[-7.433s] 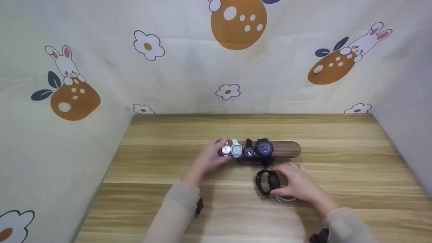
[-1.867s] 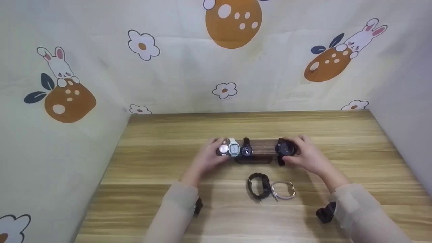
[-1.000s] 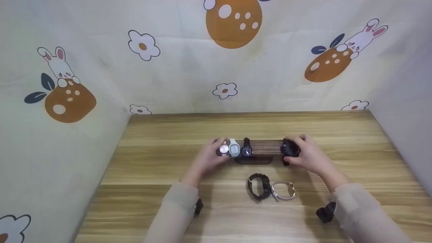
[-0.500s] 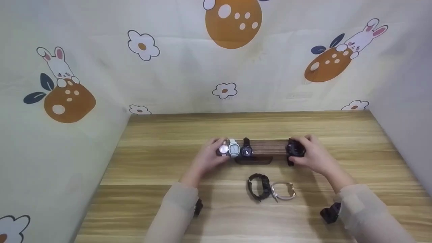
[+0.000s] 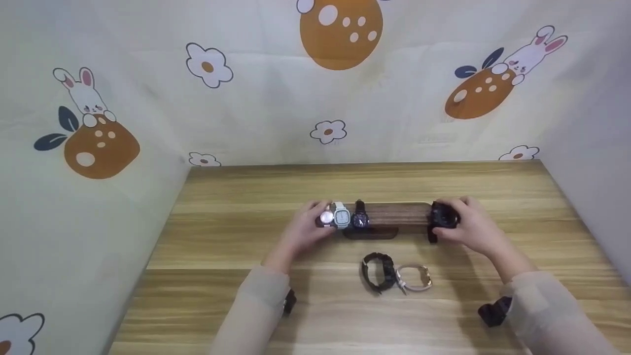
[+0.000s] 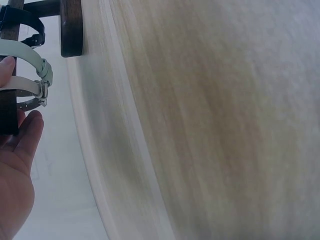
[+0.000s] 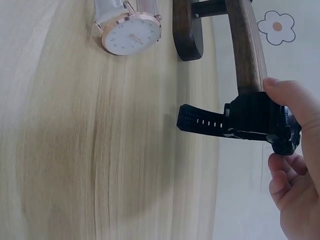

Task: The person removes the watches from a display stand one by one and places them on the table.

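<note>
A dark wooden watch stand (image 5: 399, 215) has a horizontal bar on a short base. My left hand (image 5: 303, 229) holds the bar's left end, thumb and fingers on either side of it in the left wrist view. Beside that hand, a small round pale watch (image 5: 327, 217), a light green square watch (image 5: 342, 218) and a small black watch (image 5: 360, 220) sit on the bar. My right hand (image 5: 473, 228) grips a large black watch (image 7: 252, 117) at the bar's right end, its strap tail sticking out. Whether its band still encircles the bar tip I cannot tell.
In front of the stand, a black watch (image 5: 378, 272) lies on its side on the wooden table (image 5: 222, 305), touching a pale-strapped watch (image 5: 414, 278) with a rose-gold case (image 7: 131, 34). A patterned cloth wall (image 5: 266, 98) rises behind the table. Black wrist cameras hang under both sleeves.
My right hand has slid the large black watch rightward along the bar to its end, baring more wood. Earlier this hand set the other black watch on the table. My left hand has stayed put.
</note>
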